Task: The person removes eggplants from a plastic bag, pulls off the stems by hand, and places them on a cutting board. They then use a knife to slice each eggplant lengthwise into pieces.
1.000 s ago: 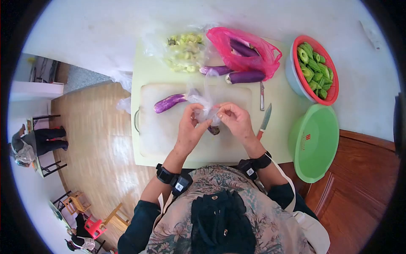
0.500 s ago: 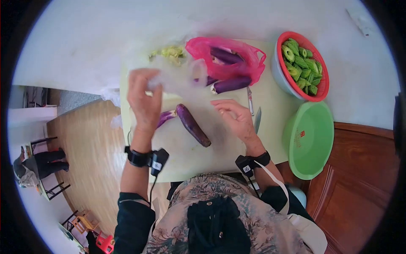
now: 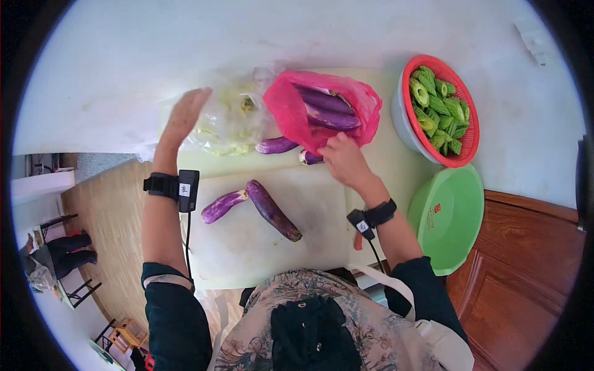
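Table: pale green tabletop (image 3: pixel 378 170)
Near centre: white rectangular plastic cutting board (image 3: pixel 247 250)
Far centre: pink plastic bag (image 3: pixel 289 111), clear plastic bag (image 3: pixel 226 127) just left
Far right: red plastic colander (image 3: pixel 455 163)
Near right: round green plastic basin (image 3: pixel 451 216)

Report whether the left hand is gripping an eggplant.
No, the left hand is spread open at the clear plastic bag, with no eggplant in it.

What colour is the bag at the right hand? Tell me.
Bright pink; the bag shows best in the head view.
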A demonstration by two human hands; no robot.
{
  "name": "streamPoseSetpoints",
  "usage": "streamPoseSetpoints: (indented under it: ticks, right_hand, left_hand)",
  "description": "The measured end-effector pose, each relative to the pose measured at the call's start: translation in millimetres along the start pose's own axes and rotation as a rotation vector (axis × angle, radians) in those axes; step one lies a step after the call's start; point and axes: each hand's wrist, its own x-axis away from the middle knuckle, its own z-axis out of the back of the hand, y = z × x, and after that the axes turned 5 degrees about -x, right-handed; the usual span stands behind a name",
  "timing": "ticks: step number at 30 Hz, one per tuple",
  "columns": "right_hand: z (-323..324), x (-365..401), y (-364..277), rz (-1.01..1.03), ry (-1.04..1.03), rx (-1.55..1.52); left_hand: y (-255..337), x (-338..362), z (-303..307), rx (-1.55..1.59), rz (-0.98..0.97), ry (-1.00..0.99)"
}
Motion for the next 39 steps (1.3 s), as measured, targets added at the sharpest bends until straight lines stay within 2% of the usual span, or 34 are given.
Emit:
streamPoseSetpoints:
  ticks: [1, 3, 5, 6, 8, 9, 10, 11, 12, 14, 15, 17, 21, 23, 25, 27, 28, 30, 32, 34, 35, 37, 38, 39]
  right_hand:
    - [-7.1, 9.4, -3.7, 0.040, 0.053, -0.048]
    - [-11.8, 13.4, -1.4, 0.083, 0.098, -0.098]
    - [-9.7, 14.1, 8.0, 0.158, 0.220, -0.321]
    - [-6.4, 10.4, 11.3, 0.160, 0.218, -0.320]
    - [2.8, -3.7, 19.5, -0.052, 0.352, -0.540]
    - [4.1, -12.6, 26.5, -0.049, 0.351, -0.539]
    - [4.1, -22.2, 34.4, -0.008, 0.429, -0.410]
    - [4.1, -30.5, 39.9, 0.035, 0.504, -0.281]
    - [5.5, -37.8, 40.3, 0.042, 0.501, -0.282]
    - [7.0, -49.9, 37.4, -0.030, 0.333, -0.114]
    - [7.5, -53.9, 36.6, -0.024, 0.328, -0.115]
    - [6.7, -62.2, 33.7, -0.155, 0.245, 0.009]
    - [2.8, -68.2, 37.6, -0.118, 0.339, 0.174]
    - [17.3, -71.6, 29.3, -0.291, 0.130, 0.177]
    - [19.6, -76.4, 26.7, -0.284, 0.082, 0.224]
    - [10.4, -81.6, 34.2, -0.274, 0.067, 0.240]
    - [1.4, -83.4, 40.7, -0.220, 0.102, 0.328]
    - [-4.6, -83.7, 48.3, -0.204, 0.082, 0.357]
    - [-7.0, -86.2, 50.7, -0.190, 0.070, 0.389]
    - [-5.1, -91.8, 57.7, -0.269, 0.028, 0.274]
    - [-0.2, -94.4, 67.0, -0.262, 0.022, 0.278]
    - [11.8, -99.5, 88.9, -0.244, -0.152, -0.010]
    - [15.2, -100.9, 98.8, -0.238, -0.156, -0.003]
    - [18.3, -101.9, 109.4, -0.162, -0.154, -0.140]
  left_hand:
    - [43.7, -3.4, 15.3, 0.154, 0.323, 0.079]
    - [43.8, -8.1, 19.7, -0.479, 0.094, 0.219]
    - [54.2, -9.2, 20.1, -0.496, 0.100, 0.210]
    - [60.8, -10.1, 19.9, -0.515, 0.103, 0.202]
    - [61.5, -16.3, 16.8, -0.458, 0.154, 0.187]
    - [60.0, -19.9, 15.4, -0.399, 0.202, 0.170]
    - [57.8, -22.1, 13.6, -0.399, 0.204, 0.173]
    - [54.9, -23.4, 11.7, -0.377, 0.125, 0.229]
    - [56.5, -24.1, 13.1, -0.356, 0.048, 0.285]
    - [58.2, -25.9, 18.0, -0.478, 0.003, 0.282]
    - [62.8, -26.6, 21.2, -0.596, -0.050, 0.275]
    - [65.2, -28.1, 25.6, -0.666, -0.040, 0.261]
    - [75.6, -26.4, 29.9, -0.873, 0.008, 0.207]
    - [75.3, -22.9, 31.0, -0.931, -0.008, 0.253]
    - [77.2, -22.7, 33.4, -0.986, -0.030, 0.294]
    - [79.9, -15.5, 35.4, -0.909, -0.071, 0.489]
    - [87.7, -8.0, 38.3, -0.912, -0.045, 0.462]
    - [100.6, 4.8, 44.2, -0.787, -0.158, 0.582]
    - [100.6, 29.7, 38.5, -0.745, -0.138, 0.576]
    - [104.3, 52.1, 29.9, -0.603, -0.168, 0.621]
    - [107.1, 66.1, 23.9, -0.603, -0.157, 0.622]
    - [114.7, 99.3, 11.1, -0.456, -0.074, 0.554]
    - [118.8, 115.9, 2.9, -0.402, -0.041, 0.551]
    - [123.1, 132.0, -5.8, -0.346, -0.010, 0.549]
